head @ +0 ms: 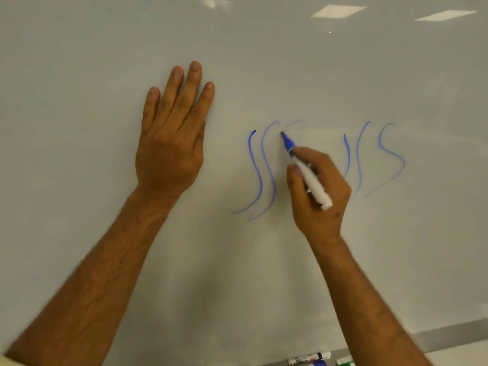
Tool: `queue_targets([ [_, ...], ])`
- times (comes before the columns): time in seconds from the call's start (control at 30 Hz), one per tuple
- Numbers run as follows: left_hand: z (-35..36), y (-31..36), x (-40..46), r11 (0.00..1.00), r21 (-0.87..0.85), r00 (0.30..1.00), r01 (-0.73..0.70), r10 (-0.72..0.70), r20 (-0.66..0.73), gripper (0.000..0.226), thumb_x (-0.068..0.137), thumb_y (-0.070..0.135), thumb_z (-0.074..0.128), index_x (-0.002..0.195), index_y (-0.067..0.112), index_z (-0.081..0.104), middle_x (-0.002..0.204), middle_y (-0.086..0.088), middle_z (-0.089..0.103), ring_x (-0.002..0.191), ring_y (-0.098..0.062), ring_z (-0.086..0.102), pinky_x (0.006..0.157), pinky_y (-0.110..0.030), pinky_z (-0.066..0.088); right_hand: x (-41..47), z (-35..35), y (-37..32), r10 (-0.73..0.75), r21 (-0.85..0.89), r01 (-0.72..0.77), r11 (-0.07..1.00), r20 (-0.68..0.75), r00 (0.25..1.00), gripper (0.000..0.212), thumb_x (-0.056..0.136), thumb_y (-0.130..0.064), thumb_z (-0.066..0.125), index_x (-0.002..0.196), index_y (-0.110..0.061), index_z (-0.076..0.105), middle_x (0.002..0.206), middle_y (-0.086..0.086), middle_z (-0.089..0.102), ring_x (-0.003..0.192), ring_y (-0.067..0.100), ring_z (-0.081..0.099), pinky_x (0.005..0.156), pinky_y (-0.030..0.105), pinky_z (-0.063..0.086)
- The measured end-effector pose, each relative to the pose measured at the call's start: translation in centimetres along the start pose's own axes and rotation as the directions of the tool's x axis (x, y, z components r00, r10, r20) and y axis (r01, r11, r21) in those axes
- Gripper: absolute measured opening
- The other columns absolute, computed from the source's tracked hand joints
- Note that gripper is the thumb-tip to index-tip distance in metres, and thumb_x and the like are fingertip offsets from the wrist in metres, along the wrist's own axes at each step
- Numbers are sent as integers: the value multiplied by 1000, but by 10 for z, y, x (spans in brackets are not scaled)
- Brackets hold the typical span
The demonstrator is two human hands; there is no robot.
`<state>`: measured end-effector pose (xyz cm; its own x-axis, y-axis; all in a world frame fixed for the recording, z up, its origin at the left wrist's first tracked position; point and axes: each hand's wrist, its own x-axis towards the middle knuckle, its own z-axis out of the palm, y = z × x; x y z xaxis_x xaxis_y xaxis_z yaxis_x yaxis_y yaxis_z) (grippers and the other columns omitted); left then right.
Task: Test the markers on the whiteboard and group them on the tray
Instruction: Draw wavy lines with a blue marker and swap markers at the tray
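— What have you got on the marker?

— I see a blue marker (pixel 306 170), white barrel, uncapped, pinched in the right hand (pixel 320 191), its tip touching the whiteboard (pixel 79 62) amid the blue wavy strokes (pixel 260 175).

— And the other hand?

— My left hand (pixel 171 143) lies flat on the whiteboard, fingers straight, holding nothing, left of the strokes and apart from them.

— Anything else nearby?

— Below the strokes, at the whiteboard's lower edge, I see capped markers: blue ones (pixel 310 358) and a green one (pixel 345 361), partly cut off. Bare whiteboard spreads above and left.
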<state>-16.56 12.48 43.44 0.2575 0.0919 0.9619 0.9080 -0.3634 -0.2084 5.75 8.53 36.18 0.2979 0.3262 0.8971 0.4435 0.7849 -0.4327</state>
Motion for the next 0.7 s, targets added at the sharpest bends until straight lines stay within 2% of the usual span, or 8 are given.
queue_targets([
  [0.07,0,-1,0,1000,6,1000,-4,4,5,43,107,14,35,149,14,42,158,-10,34,149,-27,27,121,-44,15,-28,-2,10,-21,-56,21,998,-4,1000,15,91,-5,63,105,-4,68,100,5,69,84,9,66,77,23,50],
  [0.17,0,0,-1,1000,13,1000,-5,5,12,43,107,13,36,149,14,41,158,-9,33,149,-27,26,122,-44,15,-82,-3,26,83,-92,-93,991,-100,991,14,87,-10,60,97,-7,69,94,1,68,76,6,65,66,28,53],
  [0.33,-2,1,0,1000,5,1000,-9,9,12,43,106,12,36,149,14,42,158,-9,33,149,-27,26,122,-42,14,-104,-1,13,84,-12,-83,996,197,977,11,87,-5,64,97,-5,71,96,-2,70,83,4,67,73,19,51],
  [0.4,-3,0,0,999,-47,1000,7,-7,11,45,104,7,39,149,12,41,158,-10,35,149,-27,26,122,-42,14,-86,-8,0,161,47,-174,984,204,966,15,85,-3,67,95,-13,72,85,-10,70,72,-1,64,68,14,47],
  [0.47,-6,-1,0,992,-125,1000,-2,1,-12,45,102,0,41,146,8,44,154,-13,41,146,-31,32,122,-44,20,-68,-20,-13,280,140,-301,943,148,948,20,82,-4,68,91,-22,70,77,-9,69,62,5,61,58,20,47],
  [0.53,-10,-2,-1,981,-181,996,-73,62,-68,40,99,-6,43,136,2,55,141,-18,55,132,-38,49,114,-42,33,-57,-32,-23,381,245,-401,883,126,916,21,81,-4,67,85,-25,69,74,-3,68,58,14,58,51,29,46],
  [0.6,-16,4,-8,968,-224,992,-112,96,-80,33,99,-7,46,123,3,65,119,-17,67,103,-40,62,97,-34,42,-52,-45,-27,444,286,-468,836,149,883,17,81,-6,66,83,-22,70,73,2,66,54,21,55,47,33,46],
  [0.7,-27,34,-37,941,-334,996,-48,71,58,27,102,7,45,122,11,62,90,-9,64,79,-32,57,72,-38,47,-53,-62,-25,486,331,-526,783,202,850,18,84,-12,59,82,-22,73,73,8,66,51,28,54,46,33,47],
])
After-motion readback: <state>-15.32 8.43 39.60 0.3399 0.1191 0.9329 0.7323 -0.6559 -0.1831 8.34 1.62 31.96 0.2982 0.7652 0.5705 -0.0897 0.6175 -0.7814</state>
